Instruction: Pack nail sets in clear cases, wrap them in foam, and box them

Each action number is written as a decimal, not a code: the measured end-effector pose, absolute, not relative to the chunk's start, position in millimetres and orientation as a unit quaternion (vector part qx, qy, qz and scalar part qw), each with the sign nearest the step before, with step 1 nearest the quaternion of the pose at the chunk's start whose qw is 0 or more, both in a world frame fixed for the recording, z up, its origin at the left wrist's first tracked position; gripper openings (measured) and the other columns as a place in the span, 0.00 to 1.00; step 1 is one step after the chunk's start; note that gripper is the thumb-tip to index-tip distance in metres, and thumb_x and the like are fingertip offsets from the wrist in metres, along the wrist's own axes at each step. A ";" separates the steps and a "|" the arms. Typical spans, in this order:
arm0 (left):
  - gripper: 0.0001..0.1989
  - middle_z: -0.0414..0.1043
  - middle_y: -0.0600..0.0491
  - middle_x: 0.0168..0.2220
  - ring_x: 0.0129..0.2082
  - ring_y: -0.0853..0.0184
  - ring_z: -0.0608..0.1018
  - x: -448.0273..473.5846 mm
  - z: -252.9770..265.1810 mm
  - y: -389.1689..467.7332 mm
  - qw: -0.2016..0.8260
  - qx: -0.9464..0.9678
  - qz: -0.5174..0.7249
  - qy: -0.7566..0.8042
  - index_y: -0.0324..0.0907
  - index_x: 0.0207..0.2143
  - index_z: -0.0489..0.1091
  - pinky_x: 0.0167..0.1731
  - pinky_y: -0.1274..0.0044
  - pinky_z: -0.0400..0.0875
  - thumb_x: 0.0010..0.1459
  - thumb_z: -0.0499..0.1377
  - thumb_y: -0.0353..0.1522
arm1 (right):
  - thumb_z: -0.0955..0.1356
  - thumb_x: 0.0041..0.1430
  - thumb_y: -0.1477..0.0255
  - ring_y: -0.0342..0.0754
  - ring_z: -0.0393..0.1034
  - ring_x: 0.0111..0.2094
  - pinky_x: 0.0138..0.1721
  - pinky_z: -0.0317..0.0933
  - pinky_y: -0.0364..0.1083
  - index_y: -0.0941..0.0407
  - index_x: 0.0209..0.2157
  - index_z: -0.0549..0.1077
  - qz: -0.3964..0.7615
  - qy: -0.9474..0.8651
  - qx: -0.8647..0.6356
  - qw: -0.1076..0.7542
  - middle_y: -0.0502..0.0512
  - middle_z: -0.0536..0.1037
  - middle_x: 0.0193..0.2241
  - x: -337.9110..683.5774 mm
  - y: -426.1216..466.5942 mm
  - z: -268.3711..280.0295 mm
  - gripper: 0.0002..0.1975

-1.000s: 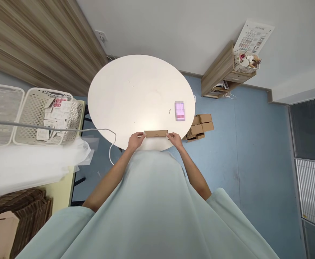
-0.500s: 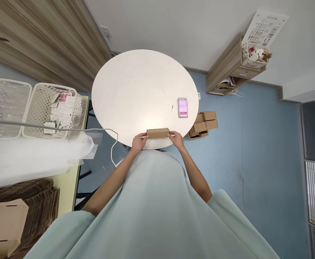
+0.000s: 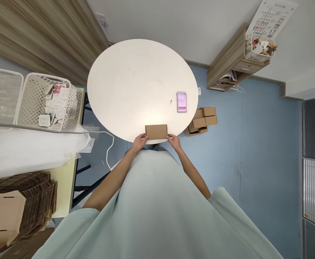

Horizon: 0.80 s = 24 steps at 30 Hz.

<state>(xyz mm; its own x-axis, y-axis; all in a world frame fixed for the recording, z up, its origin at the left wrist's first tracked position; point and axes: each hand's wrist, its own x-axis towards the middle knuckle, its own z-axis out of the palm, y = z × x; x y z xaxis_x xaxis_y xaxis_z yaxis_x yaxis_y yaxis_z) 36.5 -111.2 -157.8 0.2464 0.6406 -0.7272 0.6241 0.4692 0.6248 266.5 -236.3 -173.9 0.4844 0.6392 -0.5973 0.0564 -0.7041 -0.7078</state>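
A small brown cardboard box (image 3: pixel 156 132) is at the near edge of the white round table (image 3: pixel 136 82), its broad closed face toward me. My left hand (image 3: pixel 140 141) grips the box's lower left corner, thumb against its edge. At the lower right corner, my right hand (image 3: pixel 174 141) pinches the box in the same way. The fingertips behind the box are partly hidden. To the right on the tabletop lies a phone (image 3: pixel 181 102) with a pink, blurred screen.
Several brown boxes (image 3: pixel 203 120) are piled on the floor right of the table. On the left side table are white baskets (image 3: pixel 45 102), white plastic wrap (image 3: pixel 33 151) and stacked flat cardboard (image 3: pixel 36 205). A white cable (image 3: pixel 109 149) hangs between the tables. A wooden cabinet (image 3: pixel 227 59) stands behind.
The box has tipped so that more of its broad face shows, with both hands still on its corners. The whole view has shifted slightly.
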 end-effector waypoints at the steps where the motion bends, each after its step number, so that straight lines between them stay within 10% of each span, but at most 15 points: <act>1: 0.29 0.77 0.38 0.65 0.53 0.55 0.85 36.4 -157.1 -111.7 0.607 0.504 0.016 0.614 0.38 0.65 0.74 0.53 0.65 0.82 0.65 0.63 0.41 | 0.74 0.65 0.62 0.51 0.85 0.45 0.58 0.76 0.55 0.54 0.52 0.84 0.469 -0.201 -0.793 0.333 0.56 0.88 0.49 265.4 -236.8 -173.9 0.17; 24: 0.23 0.83 0.40 0.57 0.60 0.56 0.83 80.1 -107.2 -245.6 0.691 0.458 0.168 0.533 0.38 0.65 0.73 0.62 0.63 0.80 0.72 0.59 0.36 | 0.81 0.54 0.57 0.53 0.86 0.44 0.57 0.79 0.55 0.56 0.46 0.80 0.420 -0.075 -0.723 0.543 0.59 0.87 0.42 279.6 -380.3 -94.7 0.24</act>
<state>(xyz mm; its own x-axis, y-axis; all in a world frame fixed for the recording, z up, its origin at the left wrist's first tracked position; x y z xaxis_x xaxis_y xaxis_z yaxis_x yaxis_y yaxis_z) 80.1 -245.6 -107.2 0.3748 0.7207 -0.5833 0.2558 0.5243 0.8122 279.6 -380.3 -94.7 0.6353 0.5651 -0.5263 -0.3480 -0.3990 -0.8484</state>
